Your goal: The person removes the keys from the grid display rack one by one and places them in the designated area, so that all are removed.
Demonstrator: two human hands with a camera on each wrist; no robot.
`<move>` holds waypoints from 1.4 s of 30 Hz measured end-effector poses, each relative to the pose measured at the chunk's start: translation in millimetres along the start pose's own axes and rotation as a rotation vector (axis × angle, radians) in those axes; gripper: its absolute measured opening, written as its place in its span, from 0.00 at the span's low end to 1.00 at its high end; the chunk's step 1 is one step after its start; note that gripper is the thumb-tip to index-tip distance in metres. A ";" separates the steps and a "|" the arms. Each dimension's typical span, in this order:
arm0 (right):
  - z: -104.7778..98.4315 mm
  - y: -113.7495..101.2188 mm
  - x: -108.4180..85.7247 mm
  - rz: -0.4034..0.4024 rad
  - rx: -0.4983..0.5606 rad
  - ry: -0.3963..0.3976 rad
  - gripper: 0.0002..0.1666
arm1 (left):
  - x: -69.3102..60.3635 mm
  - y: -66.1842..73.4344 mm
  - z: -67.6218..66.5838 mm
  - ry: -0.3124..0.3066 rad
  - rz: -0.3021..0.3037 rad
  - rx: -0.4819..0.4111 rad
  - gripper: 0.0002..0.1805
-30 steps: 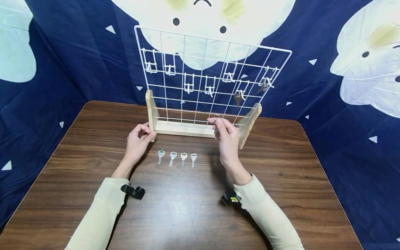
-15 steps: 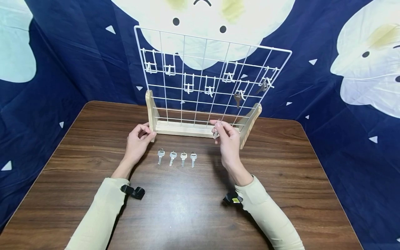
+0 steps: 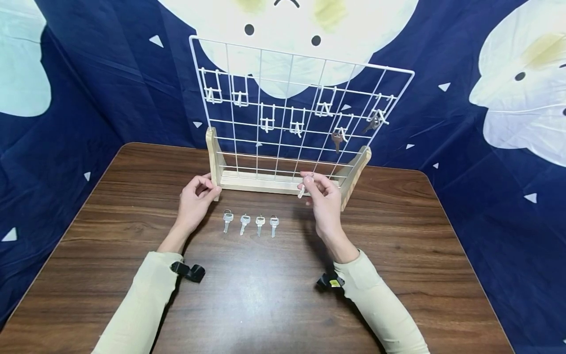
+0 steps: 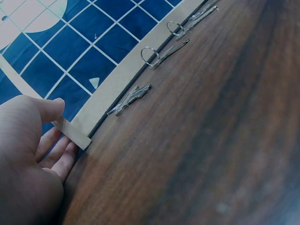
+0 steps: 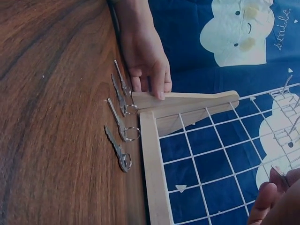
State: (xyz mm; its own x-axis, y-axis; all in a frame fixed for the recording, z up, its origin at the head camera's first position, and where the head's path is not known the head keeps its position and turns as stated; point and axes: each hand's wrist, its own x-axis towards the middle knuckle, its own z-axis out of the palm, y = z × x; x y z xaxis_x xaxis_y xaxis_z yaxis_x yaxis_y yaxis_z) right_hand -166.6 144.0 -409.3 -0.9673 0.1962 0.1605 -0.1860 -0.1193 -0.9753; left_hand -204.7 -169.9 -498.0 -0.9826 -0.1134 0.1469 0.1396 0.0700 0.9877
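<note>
Blue backdrop (image 5: 183, 28), "smile" lettering (image 5: 282, 30), left grip (image 3: 193, 200) pinching wooden stand (image 3: 261, 183), right grip (image 3: 325, 200) pinching a key (image 3: 301, 192)

The bench (image 3: 247, 300) has a brown, wood-grained top with rounded far corners. A wire rack (image 3: 265, 184) with wooden supports stands near its far edge. Four keys (image 3: 260, 221) lie directly on the top, before the rack's left half, in a spaced row, heads toward the rack.
</note>
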 end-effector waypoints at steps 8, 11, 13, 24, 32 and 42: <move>-2.9 5.0 3.4 0.033 -0.026 -0.013 0.16 | 0.3 0.0 -0.2 0.000 0.000 0.003 0.11; -4.9 5.9 3.5 0.040 -0.040 -0.021 0.16 | 0.3 0.3 0.1 0.000 0.002 0.002 0.11; -6.9 7.2 3.6 0.040 -0.051 -0.026 0.15 | 0.4 0.5 0.4 -0.002 0.003 0.001 0.11; -19.6 17.1 4.3 0.019 -0.200 -0.147 0.11 | 0.0 1.0 -1.7 -0.001 -0.007 0.009 0.11; -27.6 25.5 2.8 0.027 -0.245 -0.172 0.09 | -0.2 1.5 -0.5 0.004 -0.004 0.009 0.12; -35.0 35.0 2.3 0.032 -0.248 -0.215 0.07 | 0.4 0.0 0.6 0.003 0.012 0.003 0.13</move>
State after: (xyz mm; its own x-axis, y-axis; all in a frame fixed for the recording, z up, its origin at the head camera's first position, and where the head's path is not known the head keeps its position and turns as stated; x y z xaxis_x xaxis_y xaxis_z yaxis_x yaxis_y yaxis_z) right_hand -169.3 174.3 -448.4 -0.9911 -0.0166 0.1321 -0.1331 0.1241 -0.9833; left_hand -205.1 -169.4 -498.0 -0.9806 -0.1154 0.1586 0.1507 0.0744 0.9858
